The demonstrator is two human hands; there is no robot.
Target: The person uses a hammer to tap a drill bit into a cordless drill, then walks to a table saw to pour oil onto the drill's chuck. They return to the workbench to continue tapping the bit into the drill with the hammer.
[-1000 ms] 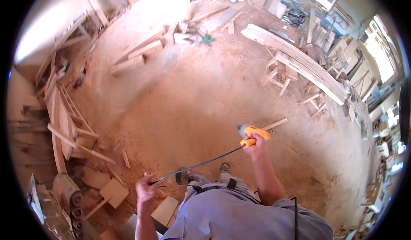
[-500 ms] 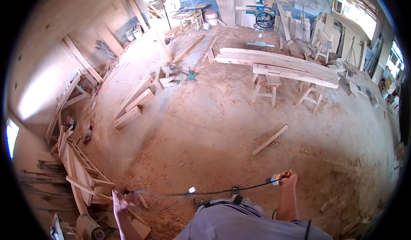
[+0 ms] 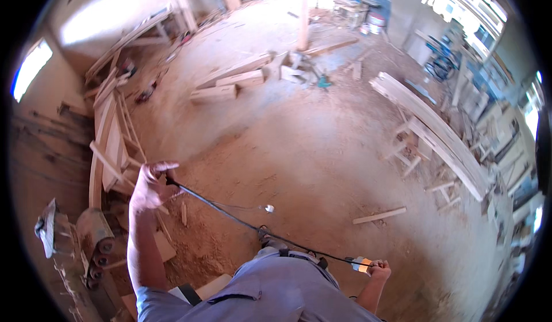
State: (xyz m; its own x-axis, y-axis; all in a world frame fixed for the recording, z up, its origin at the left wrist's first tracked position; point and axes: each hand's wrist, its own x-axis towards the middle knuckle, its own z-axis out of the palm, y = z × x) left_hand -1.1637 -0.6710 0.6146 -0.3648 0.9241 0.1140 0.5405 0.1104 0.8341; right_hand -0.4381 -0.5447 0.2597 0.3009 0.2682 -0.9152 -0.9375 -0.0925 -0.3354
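A black cable [image 3: 241, 223] stretches slantwise in front of my body between both hands. Raised at the left, my left hand [image 3: 154, 188] has the cable's upper end between thumb and curled fingers. My right hand [image 3: 379, 269], lower and to the right, is closed round the other end. Against its fingers sits a small orange and white piece [image 3: 361, 265], whose kind I cannot make out. A small white piece, perhaps a plug [image 3: 269, 209], hangs on a thin wire beside the cable's middle.
Wooden frames [image 3: 109, 144] lean at the left, above a machine with rollers [image 3: 98, 253]. Notched timbers [image 3: 230, 86] lie ahead on the dusty floor. Long planks [image 3: 437, 138] rest on sawhorses at the right. A loose batten [image 3: 379, 215] lies nearer me.
My view has swung left. My left hand has risen and moved forward with its cable end, so the cable now slopes down toward my right hand, which still grips it.
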